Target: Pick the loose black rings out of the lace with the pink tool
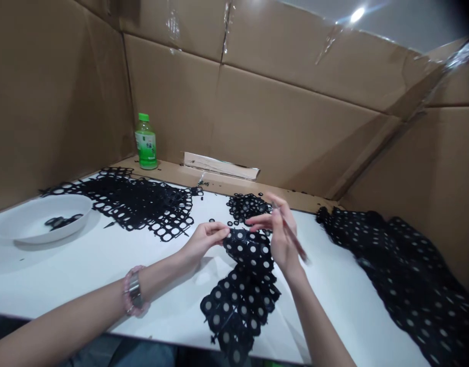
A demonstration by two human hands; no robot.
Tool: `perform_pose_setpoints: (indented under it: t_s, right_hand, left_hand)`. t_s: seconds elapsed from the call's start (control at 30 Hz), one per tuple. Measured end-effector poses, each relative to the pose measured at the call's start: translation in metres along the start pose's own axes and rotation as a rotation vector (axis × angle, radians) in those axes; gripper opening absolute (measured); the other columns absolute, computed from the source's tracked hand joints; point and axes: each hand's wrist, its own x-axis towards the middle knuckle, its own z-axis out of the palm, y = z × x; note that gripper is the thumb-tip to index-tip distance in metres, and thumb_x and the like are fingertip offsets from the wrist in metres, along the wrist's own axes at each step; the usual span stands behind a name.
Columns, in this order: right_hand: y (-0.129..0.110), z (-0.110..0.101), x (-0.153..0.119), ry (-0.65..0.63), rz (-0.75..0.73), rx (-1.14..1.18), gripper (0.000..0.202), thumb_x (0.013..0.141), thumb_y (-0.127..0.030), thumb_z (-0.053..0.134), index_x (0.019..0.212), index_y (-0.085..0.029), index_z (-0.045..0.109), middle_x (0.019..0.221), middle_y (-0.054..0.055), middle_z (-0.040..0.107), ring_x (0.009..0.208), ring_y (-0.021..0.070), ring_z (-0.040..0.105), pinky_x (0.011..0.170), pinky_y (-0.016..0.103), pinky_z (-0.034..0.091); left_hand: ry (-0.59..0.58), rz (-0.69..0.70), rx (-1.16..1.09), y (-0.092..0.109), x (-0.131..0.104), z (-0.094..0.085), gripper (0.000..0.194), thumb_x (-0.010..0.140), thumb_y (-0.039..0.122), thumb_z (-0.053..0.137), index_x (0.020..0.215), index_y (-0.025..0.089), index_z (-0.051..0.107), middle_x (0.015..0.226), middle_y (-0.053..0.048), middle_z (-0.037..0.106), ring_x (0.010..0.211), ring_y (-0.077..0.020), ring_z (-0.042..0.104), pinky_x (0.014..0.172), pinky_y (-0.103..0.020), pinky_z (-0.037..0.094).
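A black perforated sheet (248, 251) with round holes lies down the middle of the white table, its near end hanging over the front edge. My left hand (208, 240) pinches the sheet's upper left corner between thumb and fingers. Close to the sheet's upper right edge, my right hand (282, 237) is closed round a thin pen-like tool (293, 237), blurred, with some fingers stretched out to the left. Beyond both hands sits a small pile of black rings (248, 206).
A white bowl (26, 233) with a few black pieces stands at the left. Behind it spreads black ring netting (142, 201). A green bottle (146, 145) stands at the back. More perforated black sheet (402, 275) covers the right side. Cardboard walls (295, 117) enclose the table.
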Motion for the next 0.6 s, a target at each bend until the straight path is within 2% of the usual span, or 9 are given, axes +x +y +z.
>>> perform_pose_setpoints:
  t_s: [0.03,0.1,0.2,0.3,0.37,0.43,0.5,0.6]
  right_hand:
    - [0.002,0.004,0.001,-0.039,-0.008,-0.028,0.031,0.088,-0.044,0.032,0.097,-0.022,0.052,0.074,0.004,0.069,0.066,0.0176,0.064,0.066,0.031,0.047]
    - [0.006,0.011,0.001,-0.169,0.012,-0.070,0.026,0.085,-0.044,0.039,0.076,-0.021,0.049,0.077,0.005,0.067,0.076,0.0189,0.062,0.069,0.031,0.045]
    - [0.013,0.017,-0.002,-0.320,0.077,-0.055,0.031,0.071,-0.041,0.061,0.064,-0.021,0.038,0.075,0.003,0.062,0.074,0.0182,0.057,0.067,0.028,0.043]
    - [0.019,0.024,-0.007,-0.265,0.064,-0.005,0.042,0.063,-0.035,0.068,0.059,-0.021,0.029,0.066,-0.002,0.051,0.068,0.0146,0.049,0.064,0.025,0.038]
    - [0.023,0.028,-0.010,-0.219,0.058,0.020,0.041,0.065,-0.033,0.066,0.059,-0.021,0.027,0.061,-0.004,0.042,0.063,0.0123,0.042,0.062,0.024,0.035]
    - [0.025,0.031,-0.014,-0.185,0.089,0.044,0.040,0.066,-0.030,0.065,0.060,-0.021,0.026,0.060,-0.006,0.037,0.059,0.0108,0.037,0.059,0.023,0.032]
    - [0.027,0.032,-0.016,-0.145,0.124,0.057,0.041,0.066,-0.028,0.065,0.060,-0.021,0.025,0.059,-0.006,0.033,0.057,0.0099,0.032,0.056,0.023,0.029]
    - [0.030,0.030,-0.019,-0.088,0.122,0.047,0.042,0.066,-0.029,0.065,0.060,-0.021,0.024,0.059,-0.007,0.029,0.056,0.0097,0.028,0.054,0.023,0.027]
  left_hand:
    - [0.007,0.014,0.015,0.001,0.001,-0.001,0.021,0.071,0.033,0.065,0.077,0.013,0.066,0.071,-0.003,0.062,0.065,-0.0114,0.053,0.062,-0.021,0.041]
    - [0.024,0.058,0.048,0.004,0.001,-0.002,0.023,0.071,0.035,0.065,0.078,0.013,0.066,0.074,-0.004,0.064,0.068,-0.0128,0.055,0.064,-0.023,0.043]
    - [0.055,0.133,0.091,0.008,0.002,-0.001,0.022,0.071,0.034,0.065,0.080,0.014,0.064,0.079,-0.004,0.065,0.075,-0.0151,0.058,0.070,-0.025,0.044]
    - [0.101,0.217,0.178,0.011,0.000,0.000,0.017,0.072,0.031,0.064,0.078,0.016,0.062,0.076,-0.002,0.063,0.073,-0.0144,0.057,0.069,-0.024,0.044]
    - [0.145,0.326,0.331,0.012,-0.001,0.000,0.013,0.075,0.030,0.061,0.076,0.017,0.061,0.077,-0.002,0.061,0.074,-0.0147,0.055,0.068,-0.024,0.042]
    - [0.188,0.474,0.550,0.013,-0.003,-0.002,0.012,0.078,0.029,0.058,0.075,0.018,0.064,0.082,-0.004,0.060,0.081,-0.0164,0.054,0.074,-0.027,0.040]
    - [0.165,0.593,0.765,0.014,-0.004,-0.004,0.014,0.080,0.029,0.057,0.077,0.021,0.068,0.086,-0.005,0.061,0.087,-0.0184,0.053,0.082,-0.032,0.036]
    - [0.035,0.618,0.930,0.016,-0.003,-0.005,0.016,0.079,0.033,0.058,0.085,0.023,0.069,0.085,-0.005,0.066,0.086,-0.0202,0.055,0.084,-0.035,0.034]
